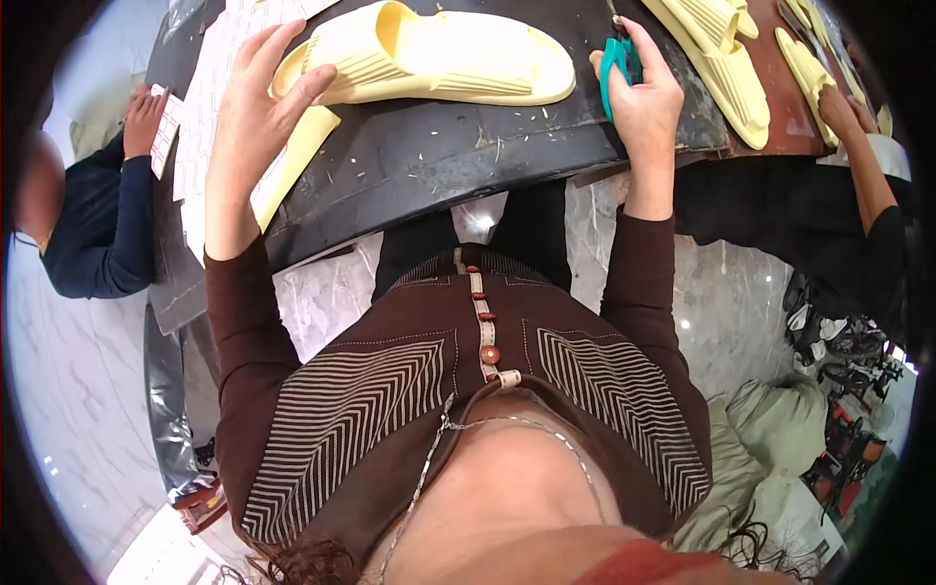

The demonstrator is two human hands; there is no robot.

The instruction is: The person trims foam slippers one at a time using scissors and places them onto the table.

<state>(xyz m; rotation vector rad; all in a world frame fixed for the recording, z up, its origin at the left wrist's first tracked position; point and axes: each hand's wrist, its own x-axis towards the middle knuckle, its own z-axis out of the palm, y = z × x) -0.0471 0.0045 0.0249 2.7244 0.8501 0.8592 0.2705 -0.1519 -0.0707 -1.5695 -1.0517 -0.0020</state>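
Note:
A pale yellow slide slipper (478,58) with a ribbed strap lies sideways on the black tabletop, its toe to the left. My left hand (249,112) is closed about that toe, the thumb on the near side and the fingers at the far side. Off the heel end, my right hand (648,102) grips teal-handled snips (612,78), the metal tip pointing away from me. The snips are apart from the slipper. Below my left wrist, part of another yellow piece (297,161) shows, mostly hidden by my arm.
More yellow slippers (731,83) lie at the right, by a brown table section (795,127). Small trimmings dot the black table (419,146). White printed sheets (210,88) lie at the left. A person (107,214) sits on the left; another person's hand (840,112) touches a slipper at the right.

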